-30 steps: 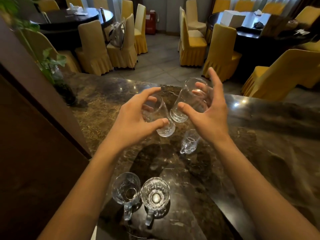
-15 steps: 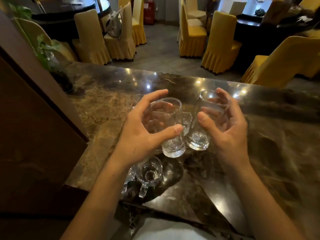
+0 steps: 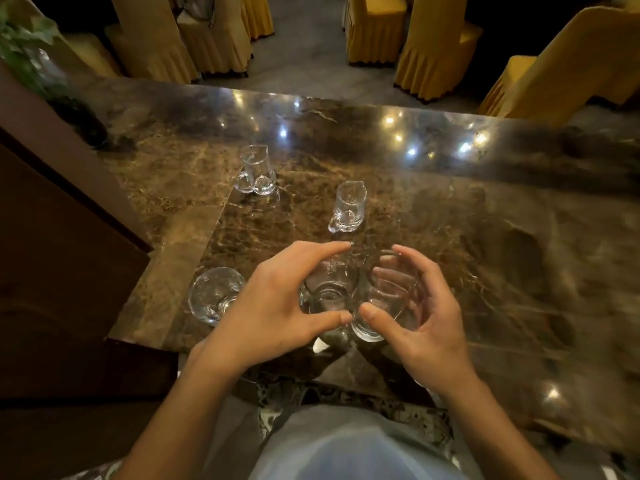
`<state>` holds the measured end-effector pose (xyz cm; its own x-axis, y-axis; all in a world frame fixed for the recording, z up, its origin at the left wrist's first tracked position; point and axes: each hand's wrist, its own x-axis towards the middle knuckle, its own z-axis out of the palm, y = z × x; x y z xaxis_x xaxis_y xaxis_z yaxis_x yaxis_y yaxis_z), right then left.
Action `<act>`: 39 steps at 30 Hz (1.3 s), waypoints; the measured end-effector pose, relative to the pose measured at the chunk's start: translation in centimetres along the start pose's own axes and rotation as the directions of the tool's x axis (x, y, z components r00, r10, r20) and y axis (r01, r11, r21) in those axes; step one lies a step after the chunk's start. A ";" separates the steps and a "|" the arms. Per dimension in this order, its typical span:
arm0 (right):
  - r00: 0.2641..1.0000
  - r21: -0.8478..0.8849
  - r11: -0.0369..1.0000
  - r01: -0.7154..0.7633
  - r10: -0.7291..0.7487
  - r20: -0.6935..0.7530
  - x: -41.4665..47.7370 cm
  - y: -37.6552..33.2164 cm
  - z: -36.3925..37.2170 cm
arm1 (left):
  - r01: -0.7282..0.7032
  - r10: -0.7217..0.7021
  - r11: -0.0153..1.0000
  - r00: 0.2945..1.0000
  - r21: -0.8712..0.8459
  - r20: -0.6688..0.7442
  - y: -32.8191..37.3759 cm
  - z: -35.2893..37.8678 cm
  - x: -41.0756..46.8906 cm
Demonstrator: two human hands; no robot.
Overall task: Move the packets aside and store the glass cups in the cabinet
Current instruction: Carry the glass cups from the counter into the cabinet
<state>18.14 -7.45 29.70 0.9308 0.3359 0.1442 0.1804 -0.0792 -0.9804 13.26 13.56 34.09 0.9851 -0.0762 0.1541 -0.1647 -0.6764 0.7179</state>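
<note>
Just below the middle of the frame, both hands hold glass cups over the near edge of the dark marble table [image 3: 467,244]. The left hand [image 3: 273,313] curls around one cup [image 3: 329,292], thumb on the near side and fingers [image 3: 322,249] arched over the far rim, so it holds that cup. The right hand [image 3: 426,320] wraps a second cup [image 3: 384,299], its thumb at the cup's near wall and its fingers seen through the glass on the far side. The two cups sit side by side, touching or nearly so; whether their bases rest on the table cannot be told.

Three more cups stand free on the table. One [image 3: 214,294] is just left of the left hand, at the table's near left corner. Another [image 3: 348,207] stands above the hands, near the middle of the frame. A third [image 3: 258,171] is up and to the left of that one.

Yellow-covered chairs [image 3: 440,46] line the top of the frame, with a green plant [image 3: 31,53] at the upper left.
</note>
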 end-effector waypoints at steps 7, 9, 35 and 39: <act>0.997 -0.102 0.995 0.006 0.002 0.082 -0.3 1.2 -0.4 | 0.002 -0.021 0.992 0.988 0.124 0.153 -1.4 0.2 0.2; 0.996 -0.108 0.994 0.008 0.001 0.089 -0.3 1.3 -0.4 | -0.004 -0.020 0.989 0.986 0.149 0.163 -1.6 0.3 0.4; 0.996 -0.200 0.979 0.042 -0.026 0.082 -0.7 1.2 -0.5 | -0.055 0.037 0.996 0.973 0.074 0.227 -2.5 0.4 -0.1; 0.996 -0.229 0.972 0.048 -0.029 0.087 -0.7 1.5 -0.6 | -0.060 0.041 0.995 0.974 0.078 0.222 -2.5 0.4 -0.2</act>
<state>17.88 -8.35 28.24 0.8941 0.4182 0.1601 0.2930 -0.2758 -0.9155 13.47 14.99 32.01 0.9638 -0.2649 0.0292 -0.2193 -0.7260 0.6518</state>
